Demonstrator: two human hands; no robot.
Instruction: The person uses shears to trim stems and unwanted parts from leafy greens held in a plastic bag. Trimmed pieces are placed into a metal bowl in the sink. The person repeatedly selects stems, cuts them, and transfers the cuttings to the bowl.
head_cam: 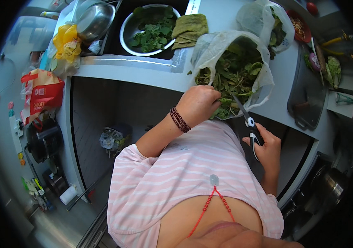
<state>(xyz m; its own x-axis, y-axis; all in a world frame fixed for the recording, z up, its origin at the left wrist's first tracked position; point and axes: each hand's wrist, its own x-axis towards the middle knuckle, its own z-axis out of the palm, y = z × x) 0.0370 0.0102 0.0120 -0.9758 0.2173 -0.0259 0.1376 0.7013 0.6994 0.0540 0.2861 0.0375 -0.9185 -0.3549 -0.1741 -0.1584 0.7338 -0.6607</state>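
Observation:
My left hand (pixel 198 101) is closed at the near rim of a white plastic bag (pixel 206 46), its fingertips beside green leaves; what exactly it grips is partly hidden. Leafy greens and stems (pixel 235 71) fill the bag, which lies on its side at the counter's front edge. In my right hand (pixel 268 144) are black-and-white kitchen scissors (pixel 250 122), their blades pointing up and left into the greens at the bag's mouth. A steel bowl (pixel 124 37) holding leafy greens (pixel 154 35) stands in the dark sink, left of the bag.
A green cloth (pixel 190 29) lies between bowl and bag. Behind the bag, a second plastic bag (pixel 252 18) holds greens. A dark cutting board (pixel 308 90) is at the right, near a red bowl (pixel 307 29). Metal bowls (pixel 97 21) and a yellow bag (pixel 66 40) stand left of the sink.

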